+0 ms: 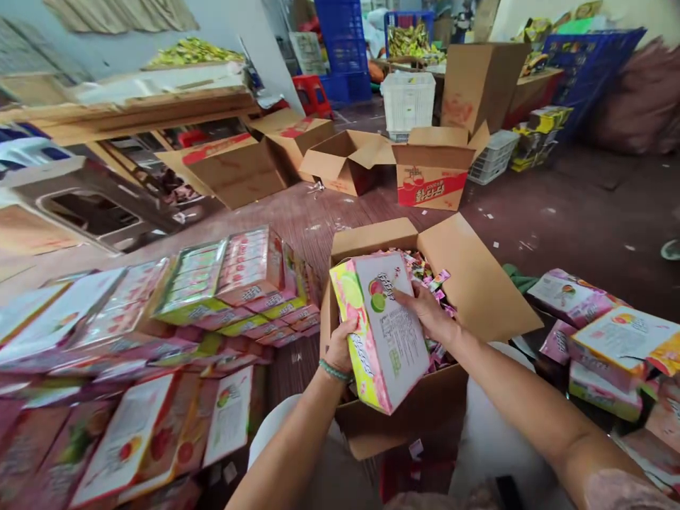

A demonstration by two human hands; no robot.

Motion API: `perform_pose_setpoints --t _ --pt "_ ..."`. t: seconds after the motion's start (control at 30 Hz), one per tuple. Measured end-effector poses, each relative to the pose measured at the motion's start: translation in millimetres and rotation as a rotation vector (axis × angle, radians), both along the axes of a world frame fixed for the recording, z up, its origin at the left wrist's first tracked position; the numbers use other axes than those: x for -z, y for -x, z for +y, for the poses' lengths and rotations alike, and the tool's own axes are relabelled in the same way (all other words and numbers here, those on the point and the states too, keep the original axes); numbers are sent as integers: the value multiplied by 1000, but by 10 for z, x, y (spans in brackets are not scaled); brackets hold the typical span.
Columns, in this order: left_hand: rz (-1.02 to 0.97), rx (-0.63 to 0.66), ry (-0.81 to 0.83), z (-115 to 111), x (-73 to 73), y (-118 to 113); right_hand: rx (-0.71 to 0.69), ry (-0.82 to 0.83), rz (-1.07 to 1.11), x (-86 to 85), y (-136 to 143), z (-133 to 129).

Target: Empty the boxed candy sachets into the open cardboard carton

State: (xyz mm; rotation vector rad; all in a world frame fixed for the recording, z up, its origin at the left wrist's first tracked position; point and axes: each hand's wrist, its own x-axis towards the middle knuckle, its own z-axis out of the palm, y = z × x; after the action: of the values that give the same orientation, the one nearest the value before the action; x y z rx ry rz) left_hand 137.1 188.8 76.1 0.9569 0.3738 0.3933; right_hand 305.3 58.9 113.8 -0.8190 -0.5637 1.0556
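A white, pink and lime-green printed box point(396, 333) is held tilted between both hands, over a large open carton point(366, 237). My left hand point(343, 346), with a green beaded bracelet at the wrist, grips the box's green side. Fingers of my right hand point(429, 312) close on its white face near the right edge. Inside the carton lie many small pink and purple wrapped packets point(438, 281), partly covered by the box. The carton's right flap point(472, 283) is folded outward.
Stacked printed boxes point(249, 265) fill the left side. More boxes point(616, 340) lie at the right. Beyond the carton stand several open cardboard boxes point(431, 185), a white crate point(408, 103), a grey stool point(85, 198) and a wooden table point(159, 110). Scraps dot the floor.
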Motion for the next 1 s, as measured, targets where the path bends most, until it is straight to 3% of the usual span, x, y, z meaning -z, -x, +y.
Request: perform_pose_setpoints --t 0.13,0.3,0.43,0.53,0.77,0.9,1.0 --pt "88 7 32 74 -7 -40 -75 67 65 149 -89 141" --pt "47 20 134 158 -136 -73 -74 112 25 180 -166 228" --pt "108 -77 178 224 -168 -95 -81 164 -25 196 -170 246" --pt "98 -169 207 218 -161 -137 -143 167 58 202 -157 264" --pt "99 -245 205 216 -152 -222 -284 155 212 205 -257 307" --pt "119 -266 213 202 -168 -255 -251 209 205 207 -320 302" --pt "135 -290 232 139 -223 -320 -113 224 177 257 -303 334"
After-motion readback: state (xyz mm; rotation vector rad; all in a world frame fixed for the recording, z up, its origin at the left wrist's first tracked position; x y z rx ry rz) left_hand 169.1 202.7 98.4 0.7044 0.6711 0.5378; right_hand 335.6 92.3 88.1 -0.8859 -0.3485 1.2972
